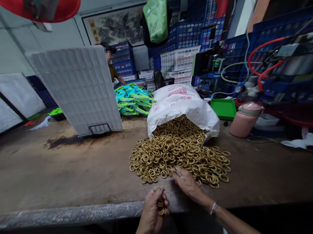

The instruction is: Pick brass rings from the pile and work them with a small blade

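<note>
A big heap of gold-coloured rings (176, 151) spills over the table from the mouth of a white woven sack (169, 105). At the near table edge, my left hand (154, 208) is closed around several of these rings, which show between the curled fingers. My right hand (187, 185) reaches to the near side of the heap. Its fingers are drawn together at the rings there; what lies between the fingertips is too small and partly hidden to make out.
An upright white ribbed panel (81, 89) stands left on the brown table (50, 177). Behind the sack lie bright green and blue strips (133, 100), near a person's arm (121, 80). A pink bottle (246, 119), a green tray (223, 109) and red-hosed equipment occupy the right.
</note>
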Tool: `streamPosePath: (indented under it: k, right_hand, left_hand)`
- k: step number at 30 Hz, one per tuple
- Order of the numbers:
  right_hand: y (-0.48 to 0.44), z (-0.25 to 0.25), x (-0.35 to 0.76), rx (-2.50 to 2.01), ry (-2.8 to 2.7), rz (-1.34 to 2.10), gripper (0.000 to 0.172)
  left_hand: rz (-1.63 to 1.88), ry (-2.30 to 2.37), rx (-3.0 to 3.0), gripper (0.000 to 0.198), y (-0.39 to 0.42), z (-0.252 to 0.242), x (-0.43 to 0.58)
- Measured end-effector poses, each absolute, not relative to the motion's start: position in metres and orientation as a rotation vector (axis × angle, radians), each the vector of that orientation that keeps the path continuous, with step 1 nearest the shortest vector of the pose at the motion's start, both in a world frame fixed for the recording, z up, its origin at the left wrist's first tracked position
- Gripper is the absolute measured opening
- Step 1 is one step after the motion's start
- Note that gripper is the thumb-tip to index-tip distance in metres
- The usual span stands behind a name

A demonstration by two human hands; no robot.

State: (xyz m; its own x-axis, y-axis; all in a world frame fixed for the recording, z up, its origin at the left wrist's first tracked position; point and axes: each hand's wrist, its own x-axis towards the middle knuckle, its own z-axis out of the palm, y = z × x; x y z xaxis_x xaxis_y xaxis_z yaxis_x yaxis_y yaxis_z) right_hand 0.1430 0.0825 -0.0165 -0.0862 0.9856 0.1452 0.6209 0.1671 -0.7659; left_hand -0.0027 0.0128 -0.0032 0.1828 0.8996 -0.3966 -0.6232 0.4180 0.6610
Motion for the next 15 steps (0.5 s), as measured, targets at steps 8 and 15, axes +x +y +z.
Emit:
streamPosePath:
  k: [8, 15]
  right_hand:
    - [0.047, 0.004, 0.149, -1.325, -1.46, 1.359, 0.032]
    - [0.039, 0.008, 0.14, -1.242, -1.397, 1.641, 0.035]
  left_hand:
    - [1.186, 1.028, 0.763, 0.048, 0.018, -0.004, 0.008]
    - [1.19, 1.102, 0.902, 0.032, 0.02, 0.0, 0.015]
